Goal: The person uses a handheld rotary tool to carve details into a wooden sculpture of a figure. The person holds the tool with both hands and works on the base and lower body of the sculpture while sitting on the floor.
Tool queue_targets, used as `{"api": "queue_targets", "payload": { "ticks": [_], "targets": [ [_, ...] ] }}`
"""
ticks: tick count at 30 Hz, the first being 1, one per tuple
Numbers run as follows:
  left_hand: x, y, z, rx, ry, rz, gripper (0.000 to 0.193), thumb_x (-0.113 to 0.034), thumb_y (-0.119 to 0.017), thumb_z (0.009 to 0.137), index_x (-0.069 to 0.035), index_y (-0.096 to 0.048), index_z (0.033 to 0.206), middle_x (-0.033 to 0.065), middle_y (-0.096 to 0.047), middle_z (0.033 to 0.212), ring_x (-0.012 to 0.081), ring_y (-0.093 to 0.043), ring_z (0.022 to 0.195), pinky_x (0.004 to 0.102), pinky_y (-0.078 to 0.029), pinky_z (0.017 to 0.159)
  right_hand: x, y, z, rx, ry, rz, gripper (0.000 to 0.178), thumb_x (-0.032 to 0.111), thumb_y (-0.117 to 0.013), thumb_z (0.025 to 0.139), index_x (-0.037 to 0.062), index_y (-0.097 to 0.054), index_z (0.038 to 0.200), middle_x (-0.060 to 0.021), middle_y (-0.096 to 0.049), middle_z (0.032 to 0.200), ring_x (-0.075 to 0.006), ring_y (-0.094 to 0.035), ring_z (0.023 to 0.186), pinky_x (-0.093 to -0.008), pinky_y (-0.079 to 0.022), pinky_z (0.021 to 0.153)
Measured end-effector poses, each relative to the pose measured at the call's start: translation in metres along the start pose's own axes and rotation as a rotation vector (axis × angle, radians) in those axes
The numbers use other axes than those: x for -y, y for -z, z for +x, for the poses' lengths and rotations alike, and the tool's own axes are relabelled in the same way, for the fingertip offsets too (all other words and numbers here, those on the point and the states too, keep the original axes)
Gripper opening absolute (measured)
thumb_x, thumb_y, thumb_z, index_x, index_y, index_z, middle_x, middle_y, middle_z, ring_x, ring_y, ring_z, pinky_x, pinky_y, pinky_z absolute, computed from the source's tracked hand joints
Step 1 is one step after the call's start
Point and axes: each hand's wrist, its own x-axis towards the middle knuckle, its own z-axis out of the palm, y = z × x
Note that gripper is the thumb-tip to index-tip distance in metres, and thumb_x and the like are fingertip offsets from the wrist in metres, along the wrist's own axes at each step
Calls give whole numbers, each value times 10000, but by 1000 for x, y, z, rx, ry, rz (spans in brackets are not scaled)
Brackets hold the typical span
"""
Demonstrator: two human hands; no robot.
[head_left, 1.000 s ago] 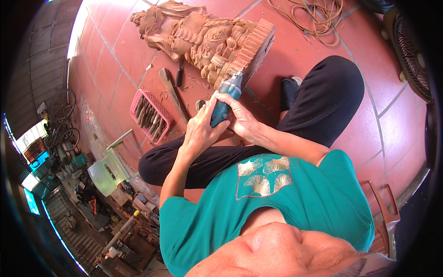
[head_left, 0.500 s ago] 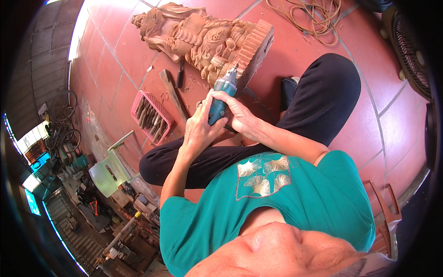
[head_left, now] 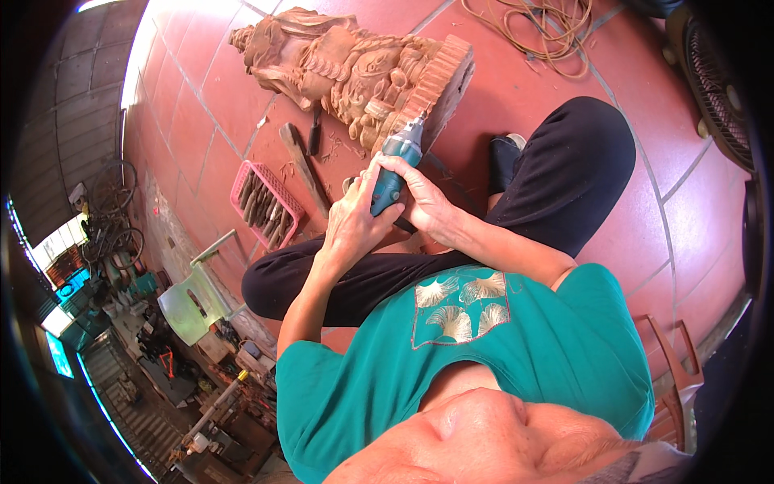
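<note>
Our left hand (head_left: 352,219) and right hand (head_left: 427,204), fingers (head_left: 369,179) curled round the upper-centre teal tool (head_left: 401,148), could gouge the carving (head_left: 355,66) (one slip suffices).

Left fisheye of head-worn pair looks down over teal short-sleeved shirt (head_left: 355,395); bare left hand (head_left: 350,218), bare right hand (head_left: 429,206) near, brown carved wooden statue (head_left: 363,73) farther off.
</note>
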Motion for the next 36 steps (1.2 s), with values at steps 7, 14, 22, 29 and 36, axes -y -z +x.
{"api": "queue_targets", "payload": {
  "ticks": [7, 14, 22, 29, 36],
  "targets": [
    [4, -3, 2, -4, -27, 3, 842, -268, -801, 835, -2, -374, 1510, 265, -577, 1374, 431, -622, 1181, 451, -531, 949, 2, -1, -2, 8, 2, 31, 290, 287, -781, 896, 165, -633, 1113, 26, -650, 1009, -128, -629, 952, -373, -529, 848],
    [2, -2, 3, -1, -31, 24, 843, -271, -801, 832, -9, -372, 1509, 266, -599, 1325, 440, -630, 1147, 464, -532, 932, 2, 0, -1, 11, -8, 46, 272, 288, -771, 905, 165, -631, 1103, 26, -652, 999, -124, -631, 936, -360, -529, 840],
    [2, -1, 3, -20, -32, 11, 842, -268, -806, 828, 1, -381, 1504, 264, -613, 1296, 431, -642, 1129, 455, -542, 915, 0, 2, 4, 23, -5, 22, 278, 290, -779, 897, 163, -629, 1094, 23, -650, 1000, -124, -631, 930, -356, -531, 826],
    [4, -2, 2, -12, -22, 15, 850, -264, -809, 826, 11, -378, 1505, 263, -568, 1390, 417, -626, 1191, 443, -539, 952, 1, 2, 5, 2, -16, 83, 317, 214, -768, 906, 69, -614, 1142, -107, -699, 1065, -231, -684, 1000, -396, -558, 958],
    [7, -3, 1, -17, -17, 22, 847, -257, -805, 830, 14, -377, 1508, 255, -544, 1427, 409, -606, 1231, 440, -530, 983, -1, 2, 7, -7, -16, 66, 329, 240, -777, 898, 89, -619, 1143, -73, -683, 1052, -203, -668, 990, -391, -554, 932]
  ]
}}
